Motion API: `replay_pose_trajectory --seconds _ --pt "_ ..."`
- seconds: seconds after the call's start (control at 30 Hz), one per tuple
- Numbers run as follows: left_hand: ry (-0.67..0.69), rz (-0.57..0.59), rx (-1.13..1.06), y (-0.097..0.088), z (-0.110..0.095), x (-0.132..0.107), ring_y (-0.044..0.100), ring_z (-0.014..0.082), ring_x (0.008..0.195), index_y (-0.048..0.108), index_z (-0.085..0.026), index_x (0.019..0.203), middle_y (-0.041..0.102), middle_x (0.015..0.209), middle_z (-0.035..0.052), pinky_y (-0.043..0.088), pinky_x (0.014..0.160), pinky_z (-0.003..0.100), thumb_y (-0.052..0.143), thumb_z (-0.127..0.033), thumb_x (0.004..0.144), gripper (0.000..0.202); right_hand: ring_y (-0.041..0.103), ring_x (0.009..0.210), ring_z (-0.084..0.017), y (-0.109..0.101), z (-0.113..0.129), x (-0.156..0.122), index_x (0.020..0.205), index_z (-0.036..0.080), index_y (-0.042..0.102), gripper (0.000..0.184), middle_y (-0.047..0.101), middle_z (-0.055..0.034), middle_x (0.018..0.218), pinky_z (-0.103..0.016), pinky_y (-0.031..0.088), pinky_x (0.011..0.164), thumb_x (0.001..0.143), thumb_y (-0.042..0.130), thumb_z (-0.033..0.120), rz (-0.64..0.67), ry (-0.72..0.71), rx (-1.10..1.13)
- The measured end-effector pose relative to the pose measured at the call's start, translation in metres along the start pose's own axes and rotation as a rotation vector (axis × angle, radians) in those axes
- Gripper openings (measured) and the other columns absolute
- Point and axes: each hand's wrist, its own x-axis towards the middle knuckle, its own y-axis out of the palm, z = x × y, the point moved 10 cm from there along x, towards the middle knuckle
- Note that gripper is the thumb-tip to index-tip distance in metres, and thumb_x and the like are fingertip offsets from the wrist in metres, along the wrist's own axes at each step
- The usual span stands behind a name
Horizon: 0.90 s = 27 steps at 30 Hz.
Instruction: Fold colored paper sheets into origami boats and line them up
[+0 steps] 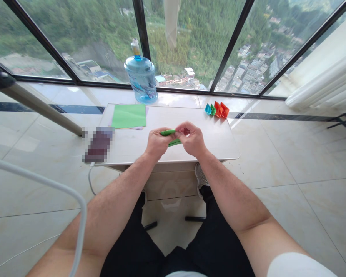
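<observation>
A folded piece of green paper (167, 132) is held between my two hands, above the front part of the small white table (132, 148). My left hand (157, 143) is closed around its left side. On the right side, my right hand (191, 139) pinches the paper with thumb and fingers. Part of the paper shows below the fingers; the rest is hidden by my hands. Several small folded paper pieces, blue, green and red (218, 110), stand in a row at the table's back right corner.
A stack of paper sheets with green on top (129, 116) lies at the table's back left. A pixelated phone-like object (98, 145) with a white cable (90, 179) rests at the left edge. Behind the table stands a blue water jug (141, 79) by the window.
</observation>
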Motion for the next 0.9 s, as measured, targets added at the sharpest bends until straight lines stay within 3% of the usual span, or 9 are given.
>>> replay_pose_trajectory --seconds 0.17,0.27,0.33,0.5,0.63,0.9 --pt "-0.024 0.029 -0.063 0.003 0.001 -0.001 0.057 0.0133 0.062 0.073 -0.015 0.063 0.064 0.061 -0.0006 0.049 0.063 0.028 0.097 -0.039 0.051 0.036 0.051 0.069 -0.012 -0.002 -0.005 0.001 0.089 0.022 0.073 0.014 0.062 0.0013 0.079 -0.028 0.046 0.067 0.078 0.069 0.03 -0.005 0.012 0.048" --pt "-0.048 0.04 -0.157 0.004 0.004 -0.001 0.061 0.0151 0.065 0.074 -0.015 0.066 0.068 0.066 0.0005 0.053 0.068 0.031 0.098 -0.039 0.05 0.037 0.052 0.069 -0.012 -0.002 -0.016 0.001 0.103 0.022 0.075 0.035 0.067 0.0001 0.086 -0.028 0.048 0.066 0.072 0.078 0.039 -0.003 0.121 0.102" --pt "-0.066 0.042 -0.175 0.004 0.006 -0.001 0.062 0.0155 0.064 0.073 -0.015 0.067 0.068 0.066 0.0002 0.054 0.067 0.031 0.099 -0.039 0.048 0.04 0.056 0.07 -0.013 0.001 -0.024 0.0 0.099 0.021 0.075 0.041 0.069 -0.0009 0.084 -0.029 0.05 0.066 0.068 0.082 0.047 0.022 0.205 0.158" --pt "-0.088 0.045 -0.183 0.003 0.008 -0.001 0.06 0.013 0.06 0.068 -0.016 0.067 0.064 0.063 -0.0023 0.051 0.06 0.028 0.101 -0.038 0.043 0.046 0.064 0.073 -0.016 0.006 -0.031 -0.003 0.083 0.02 0.073 0.041 0.072 -0.0011 0.077 -0.031 0.054 0.071 0.064 0.086 0.053 0.025 0.292 0.312" --pt "-0.103 0.047 -0.171 0.004 0.01 -0.001 0.061 0.0134 0.061 0.068 -0.015 0.068 0.065 0.064 -0.0016 0.052 0.061 0.028 0.101 -0.041 0.044 0.047 0.068 0.075 -0.018 0.004 -0.032 -0.004 0.083 0.02 0.073 0.04 0.074 -0.0019 0.078 -0.032 0.056 0.072 0.066 0.084 0.055 -0.02 0.291 0.311" --pt "-0.085 0.015 -0.247 0.0 0.009 0.002 0.064 0.0145 0.064 0.071 -0.016 0.07 0.069 0.068 -0.0002 0.053 0.067 0.031 0.1 -0.032 0.047 0.04 0.07 0.076 -0.019 0.0 -0.035 -0.006 0.082 0.02 0.075 0.037 0.076 -0.0034 0.079 -0.033 0.058 0.072 0.066 0.085 0.052 -0.059 0.284 0.294"
